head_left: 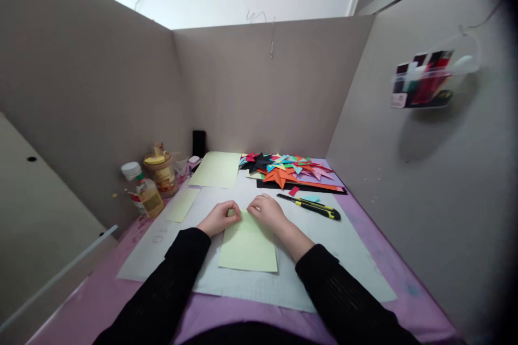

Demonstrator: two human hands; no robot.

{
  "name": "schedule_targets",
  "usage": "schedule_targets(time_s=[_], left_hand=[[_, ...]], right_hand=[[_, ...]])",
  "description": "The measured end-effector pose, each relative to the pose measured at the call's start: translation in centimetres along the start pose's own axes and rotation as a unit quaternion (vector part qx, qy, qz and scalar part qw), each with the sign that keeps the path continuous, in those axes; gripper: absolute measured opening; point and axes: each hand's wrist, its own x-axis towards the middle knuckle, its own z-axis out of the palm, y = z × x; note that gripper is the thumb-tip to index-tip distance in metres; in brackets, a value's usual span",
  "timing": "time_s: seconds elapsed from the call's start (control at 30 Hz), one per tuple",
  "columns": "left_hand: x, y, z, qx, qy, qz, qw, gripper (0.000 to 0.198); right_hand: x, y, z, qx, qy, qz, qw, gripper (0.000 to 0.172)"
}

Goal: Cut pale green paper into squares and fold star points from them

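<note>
Showing straight edges, pale yellow-green paper sheet (248,250), plain

And there on the left, 1 amber bottle (151,200) stood just beside a yellow-lidded jar (164,175); a black block (198,144) stood upright near the back panel (243,81), a clear holder (423,80) hung right!

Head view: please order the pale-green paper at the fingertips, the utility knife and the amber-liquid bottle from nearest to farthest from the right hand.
1. Pale-green paper: touching the right hand, at its fingertips.
2. Utility knife: just to its right.
3. Amber-liquid bottle: well away, on the left side.
</note>
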Motion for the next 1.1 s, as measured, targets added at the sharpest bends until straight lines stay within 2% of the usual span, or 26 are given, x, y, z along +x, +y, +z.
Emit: schedule_targets(time_s=[0.2, 0.3, 0.4, 0.57, 0.67, 0.77, 0.9, 0.97, 1.03, 1.1], left_hand=[[-0.1, 0.0, -0.1, 0.014, -0.024, 0.018, 0.999, 0.007], [0.0, -0.3, 0.1, -0.016, -0.009, 0.020, 1.000, 0.013], [0.2, -0.6, 0.4, -0.067, 0.022, -0.012, 0.997, 0.029], [0.4, -0.5, 0.9, -0.040, 0.059, -0.078, 0.994, 0.023], [0.3, -0.4, 0.5, -0.056, 0.088, -0.115, 0.988, 0.026], [0.0, -0.7, -0.7, -0.079, 0.137, -0.131, 0.979, 0.027], [-0.3, -1.0, -2.2, -0.095, 0.190, -0.131, 0.968, 0.028], [-0.3, -0.9, -2.0, -0.099, 0.187, -0.136, 0.968, 0.029], [-0.1, -0.5, -1.3, -0.084, 0.168, -0.133, 0.973, 0.028], [0.0, -0.1, -0.6, -0.050, 0.150, -0.104, 0.982, 0.025]], right_hand=[[0.0, 0.5, 1.3, 0.080, -0.059, 0.069, 0.993, 0.014], [-0.2, 0.7, 1.7, 0.122, -0.072, 0.105, 0.984, 0.009], [-0.3, 0.6, 2.0, 0.112, -0.053, 0.094, 0.988, 0.009], [-0.2, 0.0, 2.3, 0.081, -0.021, 0.054, 0.995, 0.009], [-0.3, 0.5, 1.6, 0.111, -0.027, 0.072, 0.991, 0.010], [-0.8, 2.4, -0.1, 0.156, -0.033, 0.111, 0.981, 0.009], [-1.1, 4.8, -1.9, 0.191, 0.000, 0.175, 0.966, 0.013], [-1.0, 4.5, -1.8, 0.185, 0.044, 0.159, 0.969, 0.016], [-0.7, 3.2, -1.0, 0.138, 0.076, 0.094, 0.983, 0.015], [-0.5, 1.3, 0.0, 0.061, 0.050, 0.035, 0.996, 0.015]])
